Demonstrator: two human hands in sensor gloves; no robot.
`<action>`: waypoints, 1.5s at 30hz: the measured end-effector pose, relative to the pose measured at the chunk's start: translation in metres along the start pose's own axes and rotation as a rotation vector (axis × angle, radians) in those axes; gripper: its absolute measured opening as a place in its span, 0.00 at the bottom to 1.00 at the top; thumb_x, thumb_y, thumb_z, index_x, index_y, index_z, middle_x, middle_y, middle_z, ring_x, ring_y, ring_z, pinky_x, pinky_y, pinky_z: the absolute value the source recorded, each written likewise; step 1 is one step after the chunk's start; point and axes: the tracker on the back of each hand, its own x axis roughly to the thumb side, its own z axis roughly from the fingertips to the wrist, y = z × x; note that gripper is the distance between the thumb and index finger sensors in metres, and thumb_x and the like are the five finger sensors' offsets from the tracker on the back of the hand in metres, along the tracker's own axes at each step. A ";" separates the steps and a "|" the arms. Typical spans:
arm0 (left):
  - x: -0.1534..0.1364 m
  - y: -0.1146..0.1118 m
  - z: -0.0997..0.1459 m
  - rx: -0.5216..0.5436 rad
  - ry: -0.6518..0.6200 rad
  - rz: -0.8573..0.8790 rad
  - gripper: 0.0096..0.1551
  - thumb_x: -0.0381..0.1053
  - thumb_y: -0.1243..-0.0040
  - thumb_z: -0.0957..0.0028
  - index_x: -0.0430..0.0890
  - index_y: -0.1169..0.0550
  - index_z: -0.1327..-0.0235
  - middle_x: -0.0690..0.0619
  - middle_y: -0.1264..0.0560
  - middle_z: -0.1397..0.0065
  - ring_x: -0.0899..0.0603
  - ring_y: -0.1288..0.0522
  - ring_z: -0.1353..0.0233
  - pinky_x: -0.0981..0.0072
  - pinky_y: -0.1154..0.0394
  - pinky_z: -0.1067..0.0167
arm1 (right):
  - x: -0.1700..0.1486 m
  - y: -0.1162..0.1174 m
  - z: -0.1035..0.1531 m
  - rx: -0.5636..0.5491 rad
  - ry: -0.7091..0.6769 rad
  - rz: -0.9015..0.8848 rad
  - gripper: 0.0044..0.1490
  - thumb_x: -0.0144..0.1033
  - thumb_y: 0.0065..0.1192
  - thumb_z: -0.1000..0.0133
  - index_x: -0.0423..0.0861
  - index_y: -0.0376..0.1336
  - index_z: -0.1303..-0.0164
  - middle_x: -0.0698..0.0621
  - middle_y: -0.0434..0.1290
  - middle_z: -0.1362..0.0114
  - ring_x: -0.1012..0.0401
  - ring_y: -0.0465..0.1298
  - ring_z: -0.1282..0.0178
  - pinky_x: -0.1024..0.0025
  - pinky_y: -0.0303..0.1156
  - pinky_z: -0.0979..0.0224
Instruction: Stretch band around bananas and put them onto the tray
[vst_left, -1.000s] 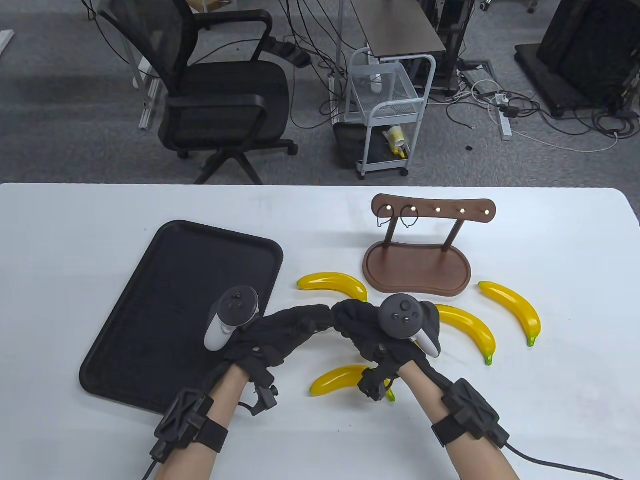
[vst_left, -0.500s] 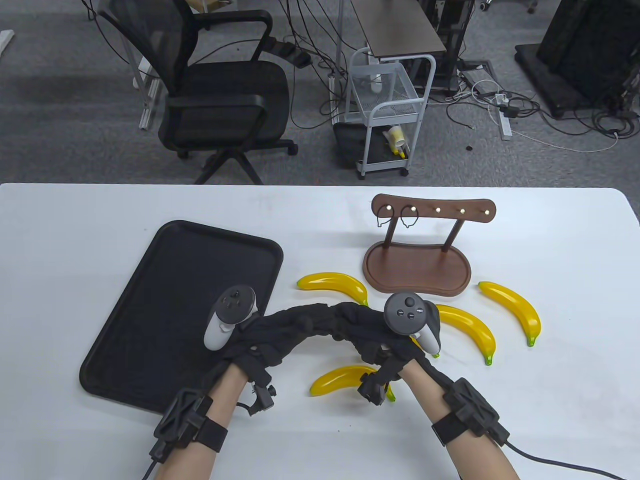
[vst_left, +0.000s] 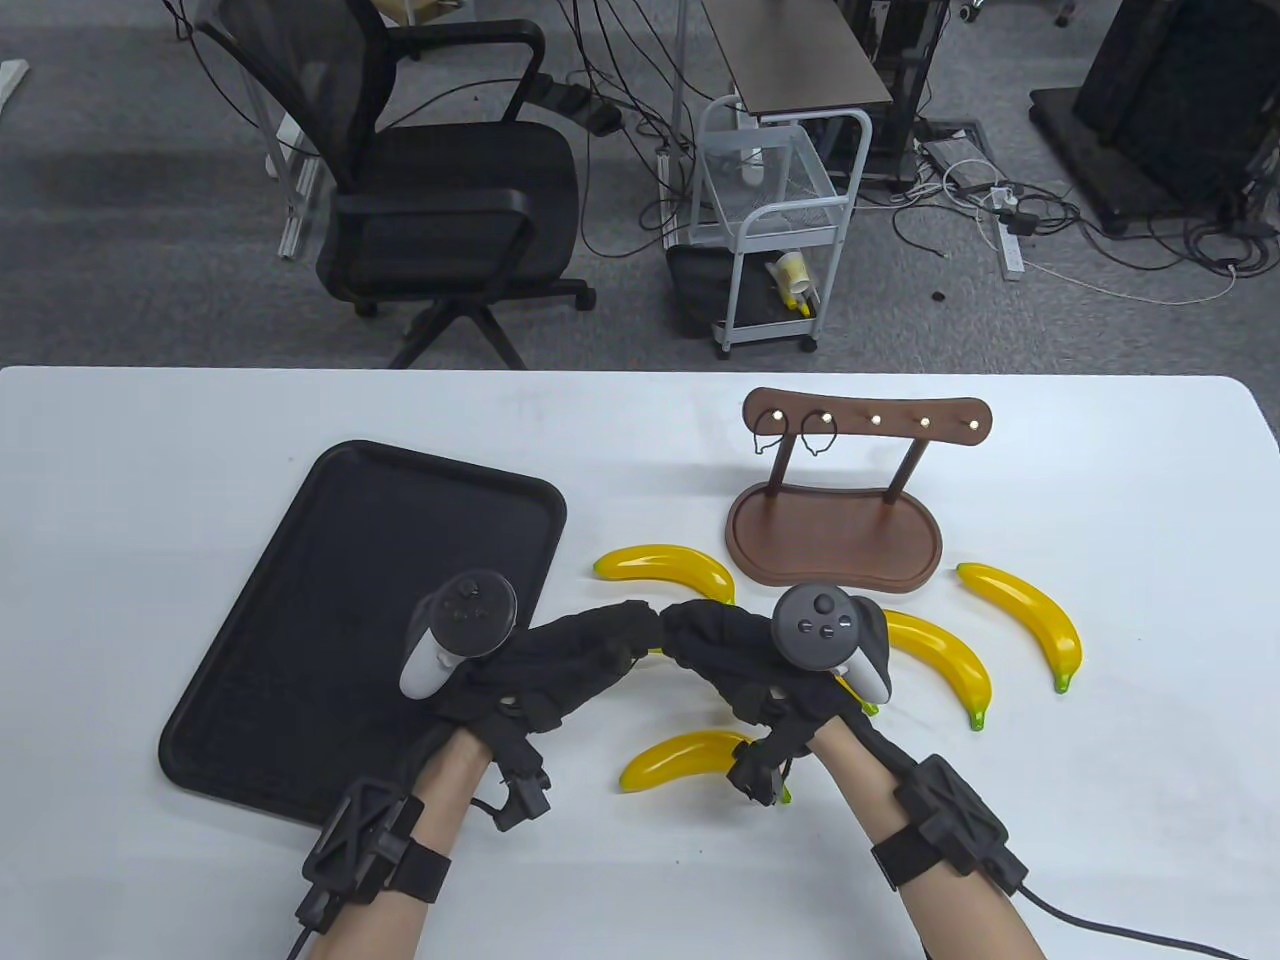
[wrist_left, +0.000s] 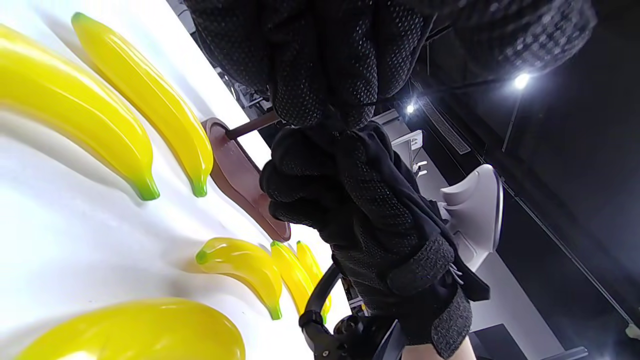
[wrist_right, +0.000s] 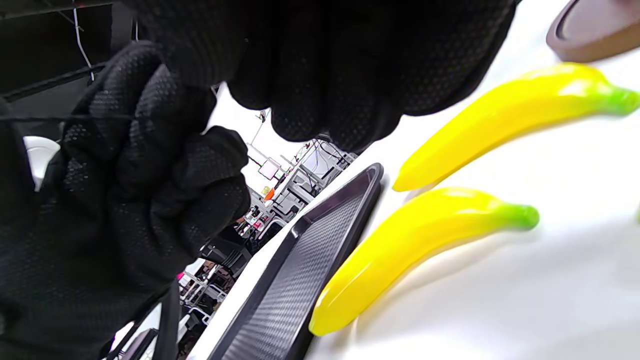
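Your five glossy yellow bananas lie loose on the desk, right of the black tray. A thin band runs taut between your curled grips above them.

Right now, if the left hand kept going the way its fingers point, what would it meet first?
The left hand points toward the right hand, whose fingertips it already about meets above a banana. So the right hand comes first, though exact contact is hard to tell.

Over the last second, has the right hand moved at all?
Yes, slightly. The right hand edged to the table view's right, its tracker now covering more of the banana in front of the wooden stand.
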 end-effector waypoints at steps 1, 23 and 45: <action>0.001 0.001 0.000 0.005 -0.001 -0.004 0.41 0.69 0.52 0.46 0.54 0.36 0.19 0.55 0.31 0.16 0.43 0.31 0.17 0.48 0.39 0.17 | 0.000 -0.002 0.001 -0.003 -0.003 0.017 0.28 0.42 0.56 0.37 0.43 0.65 0.30 0.44 0.75 0.32 0.48 0.78 0.37 0.48 0.74 0.38; -0.004 0.015 0.017 0.157 0.107 -0.311 0.41 0.68 0.50 0.45 0.54 0.38 0.19 0.56 0.33 0.15 0.43 0.32 0.16 0.49 0.40 0.16 | -0.045 -0.041 0.037 -0.050 0.049 0.513 0.35 0.47 0.58 0.39 0.44 0.60 0.23 0.43 0.70 0.25 0.45 0.74 0.29 0.48 0.73 0.34; -0.033 0.016 0.024 0.204 0.179 -0.419 0.42 0.67 0.43 0.47 0.55 0.38 0.19 0.57 0.34 0.15 0.44 0.32 0.16 0.50 0.40 0.17 | -0.094 -0.016 0.035 0.093 0.140 0.782 0.46 0.48 0.66 0.45 0.46 0.53 0.19 0.45 0.63 0.19 0.47 0.69 0.23 0.50 0.71 0.29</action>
